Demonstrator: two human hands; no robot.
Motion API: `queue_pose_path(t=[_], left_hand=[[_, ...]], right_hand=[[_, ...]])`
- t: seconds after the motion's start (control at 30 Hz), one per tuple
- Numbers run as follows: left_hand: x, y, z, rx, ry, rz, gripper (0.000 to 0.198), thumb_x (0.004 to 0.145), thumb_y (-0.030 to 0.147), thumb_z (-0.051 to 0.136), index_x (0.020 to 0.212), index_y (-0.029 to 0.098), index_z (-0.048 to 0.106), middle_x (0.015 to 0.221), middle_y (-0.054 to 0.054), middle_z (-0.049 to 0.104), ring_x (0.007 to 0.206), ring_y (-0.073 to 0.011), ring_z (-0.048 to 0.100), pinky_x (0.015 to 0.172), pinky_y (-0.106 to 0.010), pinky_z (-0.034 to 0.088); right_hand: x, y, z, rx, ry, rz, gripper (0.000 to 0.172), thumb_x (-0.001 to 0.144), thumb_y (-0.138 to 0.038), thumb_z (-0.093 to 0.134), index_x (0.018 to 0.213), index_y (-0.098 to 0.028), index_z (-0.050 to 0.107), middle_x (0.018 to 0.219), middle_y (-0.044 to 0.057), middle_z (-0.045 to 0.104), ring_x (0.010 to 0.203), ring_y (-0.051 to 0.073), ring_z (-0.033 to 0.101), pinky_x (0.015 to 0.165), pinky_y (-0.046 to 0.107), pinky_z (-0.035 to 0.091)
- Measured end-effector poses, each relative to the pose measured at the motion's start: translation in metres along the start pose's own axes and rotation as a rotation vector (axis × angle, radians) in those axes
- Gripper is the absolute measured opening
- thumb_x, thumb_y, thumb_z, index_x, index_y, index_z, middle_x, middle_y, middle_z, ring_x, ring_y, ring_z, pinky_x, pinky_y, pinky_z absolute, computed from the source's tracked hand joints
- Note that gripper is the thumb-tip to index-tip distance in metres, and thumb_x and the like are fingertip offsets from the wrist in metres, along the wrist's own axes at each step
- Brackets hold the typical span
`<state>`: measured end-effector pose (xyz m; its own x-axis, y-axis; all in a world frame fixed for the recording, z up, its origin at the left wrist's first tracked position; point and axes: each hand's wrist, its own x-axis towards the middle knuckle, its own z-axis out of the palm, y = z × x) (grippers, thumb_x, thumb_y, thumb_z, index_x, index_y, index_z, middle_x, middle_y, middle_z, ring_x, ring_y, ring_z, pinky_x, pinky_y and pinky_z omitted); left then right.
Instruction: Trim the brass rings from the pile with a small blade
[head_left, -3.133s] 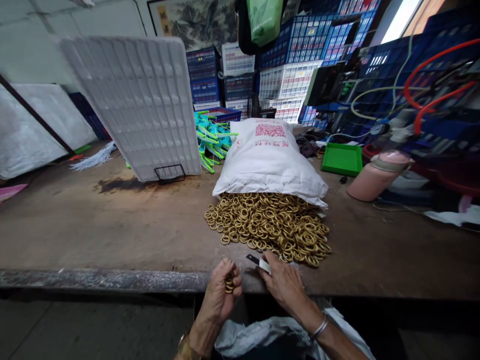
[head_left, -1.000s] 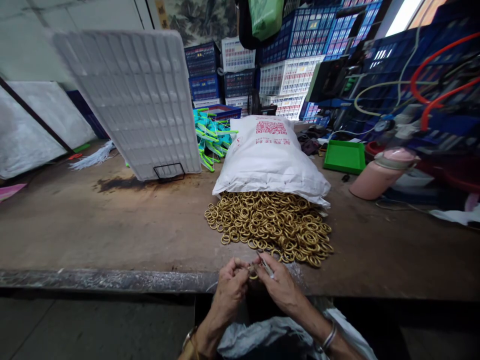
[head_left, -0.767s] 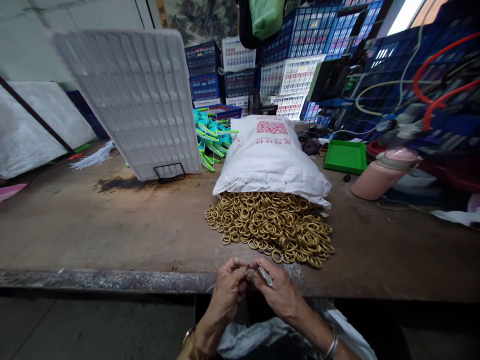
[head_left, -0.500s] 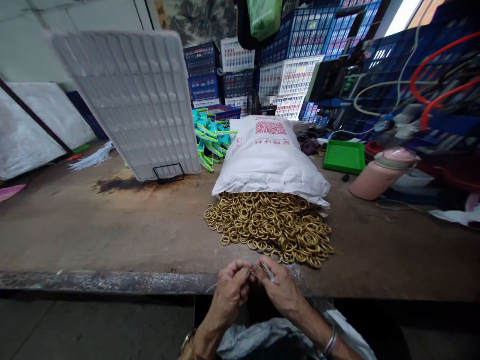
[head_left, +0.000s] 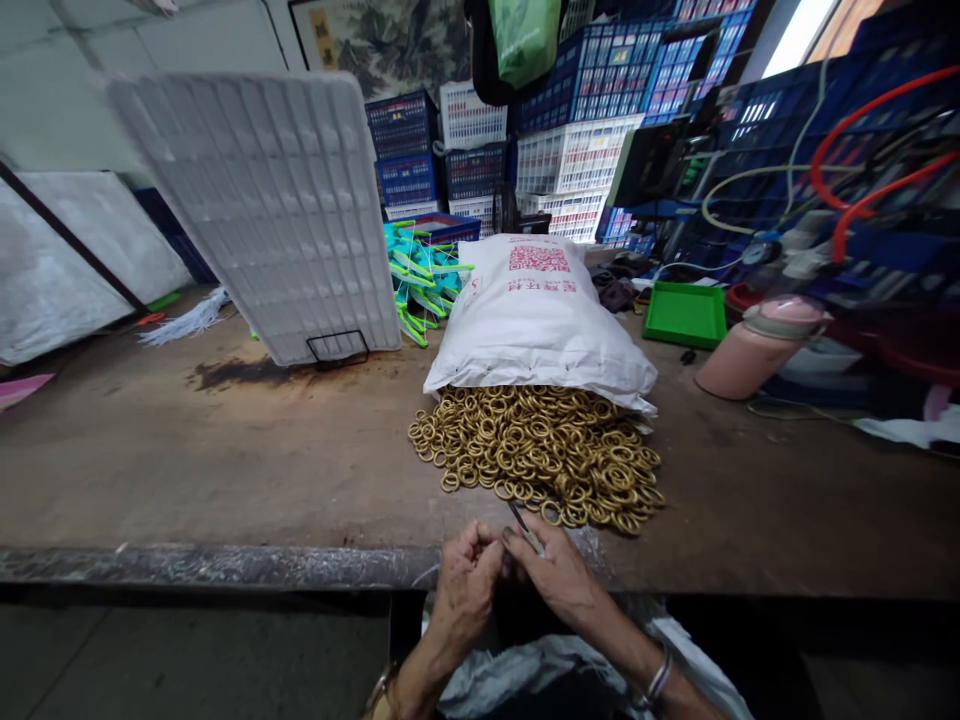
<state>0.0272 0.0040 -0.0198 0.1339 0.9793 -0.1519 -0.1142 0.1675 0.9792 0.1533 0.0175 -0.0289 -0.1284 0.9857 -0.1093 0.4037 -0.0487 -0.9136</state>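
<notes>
Right hand (head_left: 561, 578) clasps my knife (head_left: 528, 530), left hand (head_left: 465, 582) curled, hold hidden — seemingly close fingerwork, next wanting steadiness; rings (head_left: 541, 452) at 12 o'clock.

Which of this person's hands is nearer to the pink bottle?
The right hand. It is to the left of the pink bottle and closer to the camera; the left hand is beside it, farther left, so farther from the bottle.

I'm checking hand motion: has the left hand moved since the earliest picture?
Yes: judged against the sack, the left hand has shifted slightly right, toward the right hand.
</notes>
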Motion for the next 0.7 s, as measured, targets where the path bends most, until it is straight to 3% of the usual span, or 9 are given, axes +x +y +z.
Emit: queue_pose_path(t=[0.13,0.3,0.7], left_hand=[[-0.001,0.002,-0.001,-0.03,-0.073,-0.05,0.024,0.073,0.035,0.054,0.06,0.014,0.049,0.05,0.003,0.048,0.044,-0.0062,0.039,0.046,-0.019,0.029],[-0.003,0.009,-0.004,-0.135,-0.163,-0.198,0.03,0.072,0.043,0.056,0.067,0.014,0.051,0.048,0.005,0.046,0.035,-0.0022,0.026,0.037,-0.018,0.015],[-0.007,0.006,-0.006,-0.357,-0.237,-0.188,0.028,0.074,0.041,0.055,0.071,0.014,0.049,0.063,0.002,0.051,0.036,-0.0002,0.026,0.034,-0.017,0.014]], right_hand=[[0.0,0.003,-0.001,0.112,-0.076,0.037,0.029,0.077,-0.044,0.041,0.068,-0.018,0.049,0.05,-0.005,0.046,0.047,0.009,0.042,0.047,0.021,0.033],[-0.002,-0.006,-0.006,0.116,-0.023,0.019,0.027,0.076,-0.043,0.044,0.062,-0.019,0.046,0.047,-0.006,0.044,0.048,0.009,0.041,0.05,0.021,0.033],[-0.003,-0.016,-0.006,0.102,-0.03,-0.003,0.033,0.078,-0.043,0.039,0.058,-0.018,0.047,0.048,-0.004,0.047,0.05,0.01,0.042,0.051,0.022,0.034]])
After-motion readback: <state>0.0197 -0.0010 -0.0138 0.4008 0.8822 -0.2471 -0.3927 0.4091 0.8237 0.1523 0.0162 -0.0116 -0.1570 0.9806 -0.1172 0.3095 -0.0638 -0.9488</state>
